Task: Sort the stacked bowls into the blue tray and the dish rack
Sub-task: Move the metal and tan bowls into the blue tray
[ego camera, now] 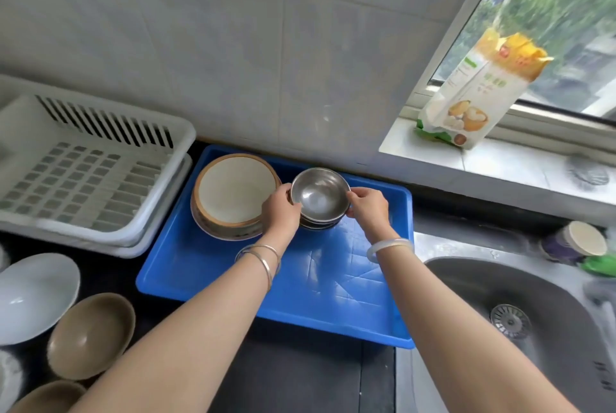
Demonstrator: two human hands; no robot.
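A blue tray (313, 292) lies on the dark counter in the middle. At its far end stands a stack of steel bowls (319, 196), next to a stack of brown-rimmed ceramic bowls (233, 191) on its left. My left hand (280, 212) grips the left rim of the top steel bowl, and my right hand (368, 207) grips its right rim. The white dish rack (80, 166) sits to the left of the tray with nothing in it.
A white bowl (33, 296) and two brown bowls (90, 336) lie at the lower left on the counter. A steel sink (520, 322) is to the right. A food bag (473, 92) stands on the window sill; cups (573, 241) sit behind the sink.
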